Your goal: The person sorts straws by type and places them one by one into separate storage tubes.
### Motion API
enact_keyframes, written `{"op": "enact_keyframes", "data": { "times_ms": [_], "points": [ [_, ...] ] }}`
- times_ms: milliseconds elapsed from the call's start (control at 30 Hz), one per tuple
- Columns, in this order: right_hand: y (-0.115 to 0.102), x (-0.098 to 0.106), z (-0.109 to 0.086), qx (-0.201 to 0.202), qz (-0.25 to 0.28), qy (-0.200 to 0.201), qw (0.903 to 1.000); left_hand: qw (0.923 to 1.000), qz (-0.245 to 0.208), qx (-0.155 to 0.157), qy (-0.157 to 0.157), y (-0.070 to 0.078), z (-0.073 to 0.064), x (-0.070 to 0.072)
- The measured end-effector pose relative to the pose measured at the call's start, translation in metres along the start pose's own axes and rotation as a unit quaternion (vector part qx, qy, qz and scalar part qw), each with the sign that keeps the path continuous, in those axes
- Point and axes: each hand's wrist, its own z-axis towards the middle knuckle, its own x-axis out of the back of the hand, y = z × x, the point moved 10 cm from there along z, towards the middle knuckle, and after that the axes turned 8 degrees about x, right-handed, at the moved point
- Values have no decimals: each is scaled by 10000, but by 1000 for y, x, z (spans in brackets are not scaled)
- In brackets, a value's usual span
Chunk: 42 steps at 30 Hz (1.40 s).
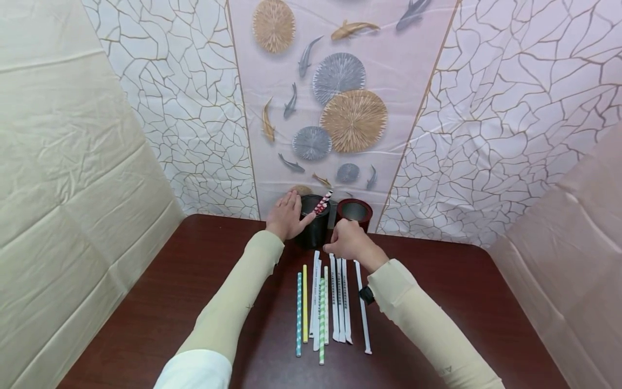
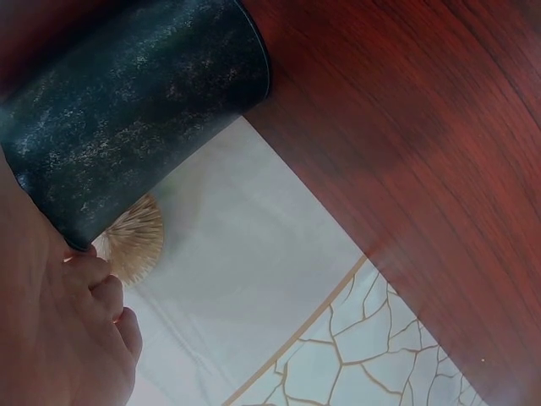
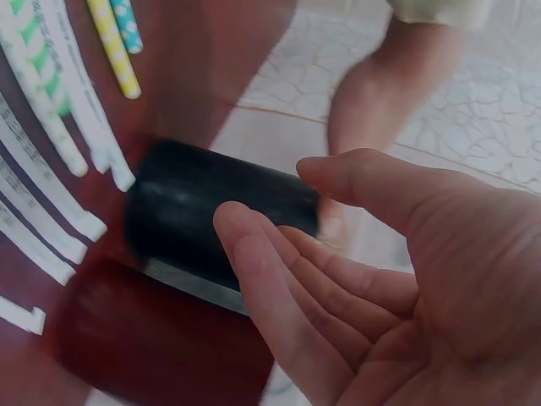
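Note:
My left hand [image 1: 286,214] rests at the rim of a black cup [image 1: 313,235], fingers extended along its left side and thumb across the front. A red, white and black patterned paper straw [image 1: 323,202] leans out of that cup. Just right of it stands a dark red cup [image 1: 369,215]. In front of the red cup, my right hand [image 1: 349,239] hovers over the far ends of the wrapped straws [image 1: 339,297]. Its fingers [image 3: 258,262] are loosely bent, the thumb apart, with nothing between them in the right wrist view.
Left of the wrapped straws lie a blue dotted straw [image 1: 298,316], a yellow straw [image 1: 305,302] and a green striped straw [image 1: 322,324]. One wrapped straw [image 1: 363,313] lies apart on the right. A patterned backdrop [image 1: 209,135] rises behind the dark red table [image 1: 204,254].

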Motion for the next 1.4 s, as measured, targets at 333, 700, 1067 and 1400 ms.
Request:
{"op": "enact_keyframes", "data": {
  "times_ms": [333, 700, 1067, 1400],
  "points": [
    [25, -47, 6, -278, 190, -25, 9994, 10000, 82, -25, 0, -1, -1, 0],
    [58, -80, 12, -850, 246, 74, 9961, 10000, 25, -34, 11, 0, 1, -1],
    [66, -95, 12, -1070, 136, 151, 9941, 10000, 27, -33, -10, 0, 0, -3],
    [71, -99, 16, -1185, 302, 181, 9923, 10000, -96, -2, 3, 0, -2, -1]
  ]
}}
